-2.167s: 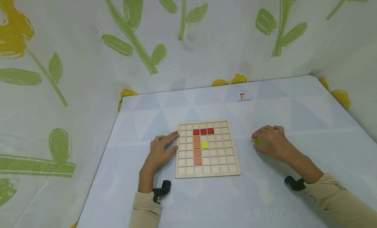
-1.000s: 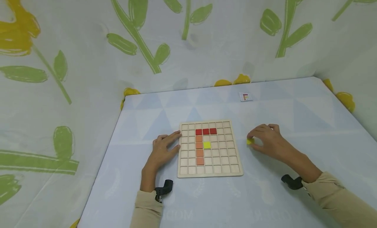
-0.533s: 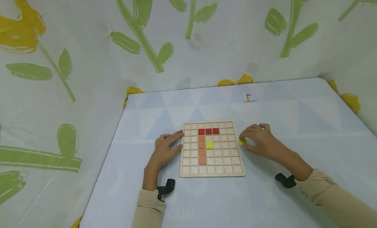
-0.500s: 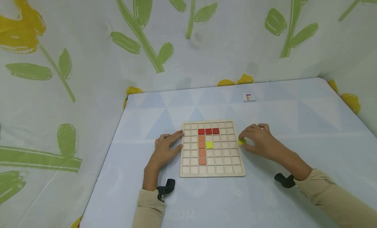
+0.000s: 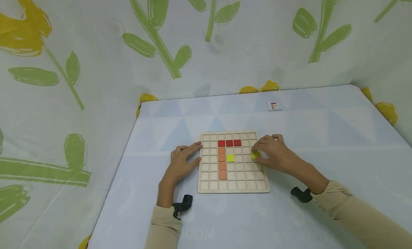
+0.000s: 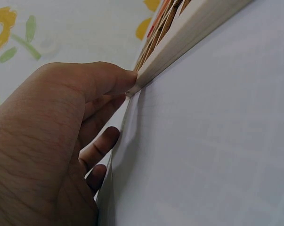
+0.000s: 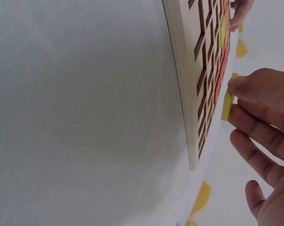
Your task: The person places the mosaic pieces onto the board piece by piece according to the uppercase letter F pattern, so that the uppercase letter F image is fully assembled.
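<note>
A wooden grid board [image 5: 235, 185] lies flat on the table, a row of red tiles [image 5: 229, 143] near its top and a column of orange tiles [image 5: 222, 166] below their left end. One yellow tile [image 5: 230, 158] sits in a cell right of that column. My right hand [image 5: 273, 153] pinches another yellow tile [image 7: 228, 101] between thumb and finger, above the board's right side and apart from its surface. At the board's left edge, my left hand [image 5: 182, 164] rests with relaxed fingers, thumb and fingertips touching the rim [image 6: 153, 69].
A small card [image 5: 274, 105] printed with a coloured grid pattern lies at the back of the table [image 5: 154, 134]. Behind it hangs a white cloth [image 5: 257, 38] with green plant prints. A black wrist camera [image 5: 184, 204] sits on the left wrist, another [image 5: 301, 194] on the right.
My right hand has moved left with the yellow tile, from the table beside the board to above its right columns. My left hand has stayed at the left edge; the head view has shifted slightly.
</note>
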`<state>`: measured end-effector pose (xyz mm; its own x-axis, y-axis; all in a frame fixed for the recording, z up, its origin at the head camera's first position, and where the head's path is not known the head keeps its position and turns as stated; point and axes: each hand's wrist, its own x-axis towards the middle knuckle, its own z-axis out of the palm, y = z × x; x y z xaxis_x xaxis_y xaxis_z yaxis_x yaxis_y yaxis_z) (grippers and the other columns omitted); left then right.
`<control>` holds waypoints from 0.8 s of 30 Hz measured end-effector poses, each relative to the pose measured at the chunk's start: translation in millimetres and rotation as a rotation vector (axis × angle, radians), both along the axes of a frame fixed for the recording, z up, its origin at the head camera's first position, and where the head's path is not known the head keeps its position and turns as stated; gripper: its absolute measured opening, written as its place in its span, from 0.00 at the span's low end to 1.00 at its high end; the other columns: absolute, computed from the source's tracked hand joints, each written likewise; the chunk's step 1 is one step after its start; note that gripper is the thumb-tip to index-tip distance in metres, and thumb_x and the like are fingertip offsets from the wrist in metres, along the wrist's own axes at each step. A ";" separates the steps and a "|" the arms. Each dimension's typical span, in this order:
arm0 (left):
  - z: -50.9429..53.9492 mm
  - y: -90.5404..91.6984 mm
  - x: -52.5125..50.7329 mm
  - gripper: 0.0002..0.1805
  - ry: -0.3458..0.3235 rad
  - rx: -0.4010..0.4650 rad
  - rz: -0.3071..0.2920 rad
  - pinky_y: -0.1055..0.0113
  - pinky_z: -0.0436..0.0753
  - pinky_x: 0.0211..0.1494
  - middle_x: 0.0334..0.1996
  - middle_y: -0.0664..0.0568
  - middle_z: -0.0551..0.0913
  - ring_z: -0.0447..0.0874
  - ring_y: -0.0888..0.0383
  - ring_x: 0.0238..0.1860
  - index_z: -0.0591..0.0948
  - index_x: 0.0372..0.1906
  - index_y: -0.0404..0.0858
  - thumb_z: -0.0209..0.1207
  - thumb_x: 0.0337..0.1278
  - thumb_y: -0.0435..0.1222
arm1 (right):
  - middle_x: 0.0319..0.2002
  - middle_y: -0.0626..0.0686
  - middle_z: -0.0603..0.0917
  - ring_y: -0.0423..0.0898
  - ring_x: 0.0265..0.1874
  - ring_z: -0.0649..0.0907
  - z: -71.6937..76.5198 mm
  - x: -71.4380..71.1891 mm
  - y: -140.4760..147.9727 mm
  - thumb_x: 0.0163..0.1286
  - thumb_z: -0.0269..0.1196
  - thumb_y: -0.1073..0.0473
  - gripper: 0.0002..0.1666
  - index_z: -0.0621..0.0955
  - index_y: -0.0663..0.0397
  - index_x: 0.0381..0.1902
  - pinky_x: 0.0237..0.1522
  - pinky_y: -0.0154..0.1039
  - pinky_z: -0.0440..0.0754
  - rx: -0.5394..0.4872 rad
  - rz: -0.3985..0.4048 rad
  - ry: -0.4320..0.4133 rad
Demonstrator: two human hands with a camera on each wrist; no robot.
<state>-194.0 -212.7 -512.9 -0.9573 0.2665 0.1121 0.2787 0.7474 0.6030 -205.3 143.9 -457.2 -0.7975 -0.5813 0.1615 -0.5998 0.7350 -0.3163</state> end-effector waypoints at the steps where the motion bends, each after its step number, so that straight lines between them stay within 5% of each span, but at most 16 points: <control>1: 0.1 0.1 -0.1 0.27 -0.002 0.001 0.000 0.46 0.54 0.67 0.71 0.65 0.69 0.65 0.46 0.64 0.75 0.70 0.52 0.59 0.67 0.45 | 0.44 0.50 0.87 0.53 0.51 0.79 -0.2 -0.2 -1.8 0.56 0.75 0.62 0.12 0.87 0.49 0.39 0.57 0.63 0.61 0.003 0.003 -0.001; 24: 0.2 0.4 -0.6 0.27 -0.003 0.015 -0.002 0.46 0.54 0.66 0.71 0.66 0.69 0.65 0.48 0.63 0.75 0.70 0.52 0.59 0.67 0.44 | 0.44 0.49 0.87 0.50 0.52 0.80 -5.4 -5.9 -41.6 0.57 0.76 0.57 0.13 0.88 0.48 0.41 0.57 0.58 0.64 0.056 0.034 0.002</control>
<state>-194.5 -212.2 -512.7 -0.9570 0.2671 0.1132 0.2787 0.7377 0.6150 -211.2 102.3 -462.6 -0.7767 -0.6165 0.1293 -0.6254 0.7305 -0.2741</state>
